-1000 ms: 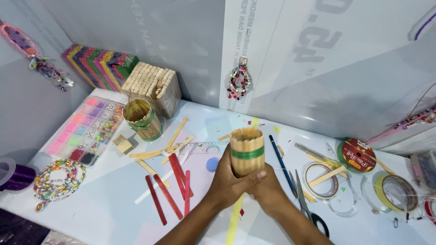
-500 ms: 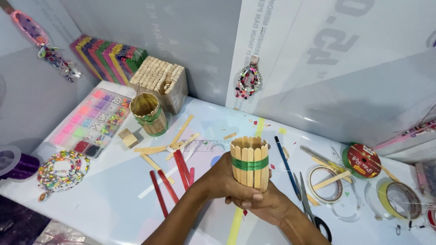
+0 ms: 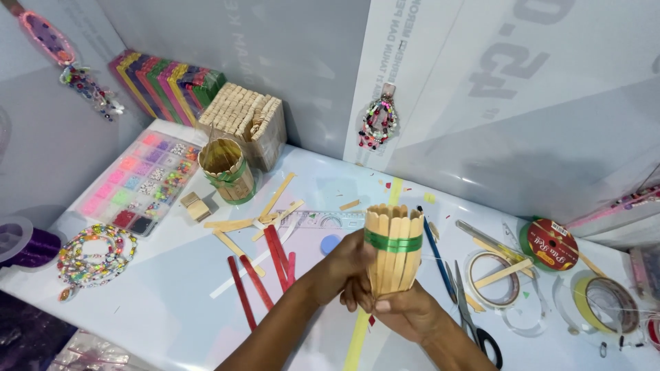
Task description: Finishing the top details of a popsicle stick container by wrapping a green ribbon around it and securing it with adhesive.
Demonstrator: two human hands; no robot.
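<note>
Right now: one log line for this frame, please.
left hand: grips stick cup side | right hand: supports cup from below | cup: upright, green band, above table | scissors: right of hands

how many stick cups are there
2: one cup held upright by both hands, left hand and right hand; another cup stands on the table, back left.

Bead organizer box (image 3: 141,180), red sticks (image 3: 265,268), scissors (image 3: 474,319), tape rolls (image 3: 495,278), second stick cup (image 3: 227,170).
</note>
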